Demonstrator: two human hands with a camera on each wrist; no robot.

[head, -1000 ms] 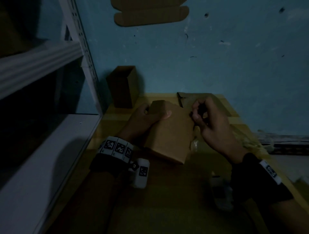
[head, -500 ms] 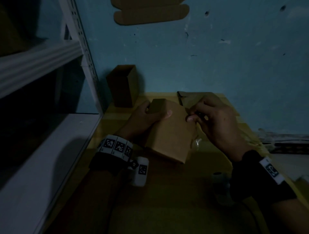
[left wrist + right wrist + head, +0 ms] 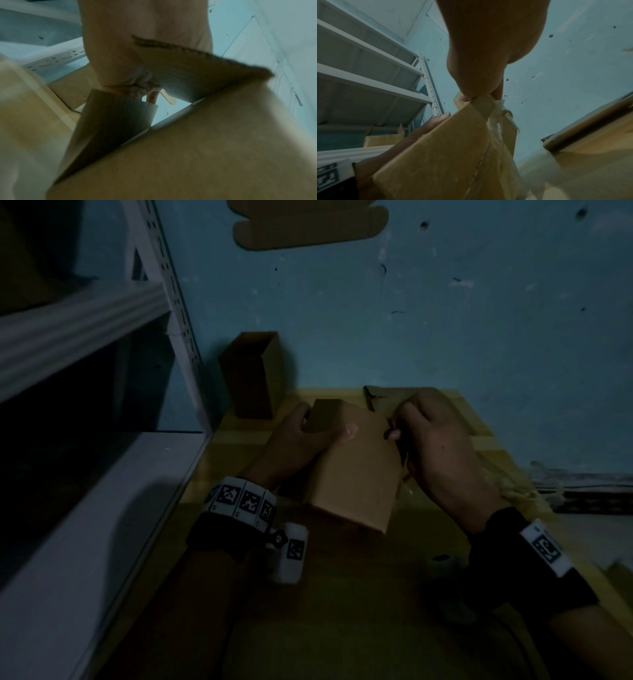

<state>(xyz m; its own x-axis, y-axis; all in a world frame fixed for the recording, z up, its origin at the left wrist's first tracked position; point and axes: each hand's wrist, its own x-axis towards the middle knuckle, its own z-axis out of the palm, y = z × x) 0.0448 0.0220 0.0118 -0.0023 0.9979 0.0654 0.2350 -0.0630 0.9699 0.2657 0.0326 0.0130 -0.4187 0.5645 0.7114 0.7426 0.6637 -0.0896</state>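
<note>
The cardboard box sits tilted over the desk, its far-left end gripped by the left hand, while the right hand fingers pinch a tape strip at its far-right corner, so the taping looks barely begun.

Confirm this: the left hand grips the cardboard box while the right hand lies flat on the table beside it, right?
Not quite. The left hand does grip the cardboard box, but the right hand pinches a strip of tape at the box's corner, as the right wrist view shows.
</note>
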